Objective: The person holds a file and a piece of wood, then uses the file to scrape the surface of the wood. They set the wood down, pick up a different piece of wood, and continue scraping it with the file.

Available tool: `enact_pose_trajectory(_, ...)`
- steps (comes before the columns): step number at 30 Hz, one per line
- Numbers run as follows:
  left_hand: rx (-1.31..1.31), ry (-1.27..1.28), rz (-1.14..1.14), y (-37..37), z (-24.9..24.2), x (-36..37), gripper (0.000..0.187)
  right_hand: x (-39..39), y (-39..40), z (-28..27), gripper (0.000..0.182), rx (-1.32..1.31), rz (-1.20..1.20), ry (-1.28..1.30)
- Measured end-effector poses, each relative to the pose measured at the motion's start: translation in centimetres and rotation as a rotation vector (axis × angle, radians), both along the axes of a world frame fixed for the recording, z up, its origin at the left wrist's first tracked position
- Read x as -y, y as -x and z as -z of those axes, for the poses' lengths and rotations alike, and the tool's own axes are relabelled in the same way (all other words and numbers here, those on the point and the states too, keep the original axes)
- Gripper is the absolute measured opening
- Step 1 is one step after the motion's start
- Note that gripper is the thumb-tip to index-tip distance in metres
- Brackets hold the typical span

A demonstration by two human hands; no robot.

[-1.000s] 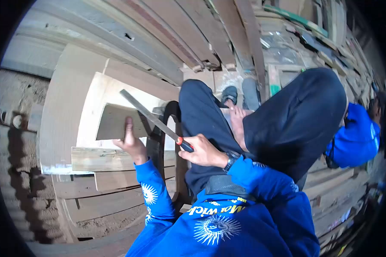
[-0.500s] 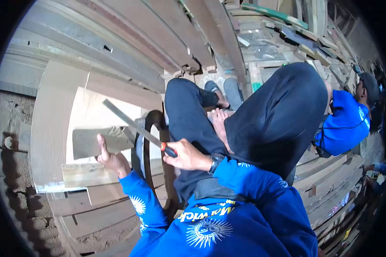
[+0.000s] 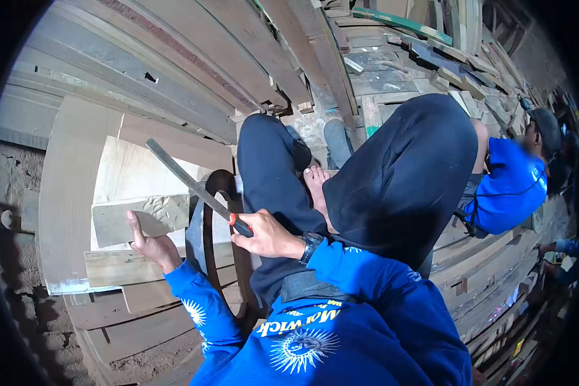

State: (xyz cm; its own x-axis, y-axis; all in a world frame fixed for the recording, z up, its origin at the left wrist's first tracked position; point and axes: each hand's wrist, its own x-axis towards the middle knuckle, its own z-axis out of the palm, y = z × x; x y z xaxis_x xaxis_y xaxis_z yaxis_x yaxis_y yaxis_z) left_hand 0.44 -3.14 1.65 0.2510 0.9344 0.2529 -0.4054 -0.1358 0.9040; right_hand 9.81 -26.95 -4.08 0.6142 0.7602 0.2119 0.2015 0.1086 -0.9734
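Observation:
My right hand (image 3: 267, 235) is closed around the black and orange handle of a file (image 3: 190, 183). Its long, flat metal blade slants up and left, with the tip beyond the far edge of a wooden block (image 3: 119, 222). Shallow carved marks show near the block's right end. At the block's near edge is my left hand (image 3: 153, 248), its thumb stretched up over the block's face. The other fingers are bent and partly hidden, seemingly around the edge. Whether the blade touches the block cannot be told.
Pale boards (image 3: 119, 267) lie under and around the block. A dark curved piece (image 3: 241, 276) stands between them and my legs. Long planks (image 3: 193, 51) line the far left. To the right, a person in blue (image 3: 508, 186) sits near stacked timber (image 3: 489, 276).
The view has shifted a little. The carved end of the block shows more fully, with the file's blade farther left. Both hands keep their grips.

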Motion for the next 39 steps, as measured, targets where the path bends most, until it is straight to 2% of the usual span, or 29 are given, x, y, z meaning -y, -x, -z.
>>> enact_pose_trajectory(5, -0.010, -0.036, -0.043, 0.0, 0.9, -1.0, 0.046, -0.2, -0.1, 0.0, 0.024, 0.063, 0.025, -0.013)
enact_pose_trajectory(7, 0.060, 0.023, 0.008, 0.0, 0.6, -0.7, 0.039, -0.4, -0.1, 0.5, 0.021, 0.108, 0.037, -0.044)
enact_pose_trajectory(13, 0.082, 0.048, 0.024, 0.3, 0.5, -1.6, 0.047, -0.2, 0.8, -0.3, 0.019, 0.136, 0.027, -0.063)
enact_pose_trajectory(15, 0.105, 0.152, 0.120, 0.5, 0.7, -1.9, 0.049, -0.2, 0.7, -0.7, 0.020, 0.188, 0.011, -0.085)
enact_pose_trajectory(17, 0.162, 0.139, -0.008, 0.3, 0.7, -1.4, 0.046, -0.2, 1.0, -1.0, 0.020, 0.147, -0.005, -0.037)
enact_pose_trajectory(19, 0.122, 0.091, 0.090, 0.6, 1.0, -2.2, 0.047, -0.2, 0.8, -1.2, 0.022, 0.107, -0.065, 0.067)
enact_pose_trajectory(22, 0.179, 0.161, 0.140, 0.1, 0.1, -2.0, 0.050, -0.3, 0.6, 0.2, 0.021, 0.220, -0.036, -0.023)
enact_pose_trajectory(24, 0.204, 0.203, 0.148, 0.3, 0.2, -2.3, 0.050, -0.3, 0.9, -0.5, 0.019, 0.194, -0.027, -0.063)
enact_pose_trajectory(27, 0.146, 0.225, 0.065, 0.8, 0.0, -2.0, 0.048, -0.4, 1.4, -0.3, 0.018, 0.205, 0.023, -0.129)
enact_pose_trajectory(31, 0.116, 0.172, 0.067, 0.7, 0.9, -2.9, 0.044, -0.3, 0.9, -0.3, 0.017, 0.199, 0.011, -0.035)
enact_pose_trajectory(33, 0.155, 0.163, 0.160, 0.2, 0.3, -2.7, 0.044, -0.6, 0.6, -0.2, 0.018, 0.238, 0.058, -0.117)
enact_pose_trajectory(35, 0.206, 0.170, 0.233, 0.4, 0.2, -2.3, 0.045, -0.2, 0.7, -0.4, 0.018, 0.179, 0.032, -0.046)
enact_pose_trajectory(36, 0.181, 0.202, 0.125, 0.6, 0.5, -2.9, 0.046, -0.3, 0.9, -0.3, 0.018, 0.167, 0.027, -0.042)
enact_pose_trajectory(39, 0.141, 0.189, 0.109, 0.8, 0.1, -1.9, 0.045, -0.4, 1.1, -0.1, 0.018, 0.171, 0.044, -0.037)
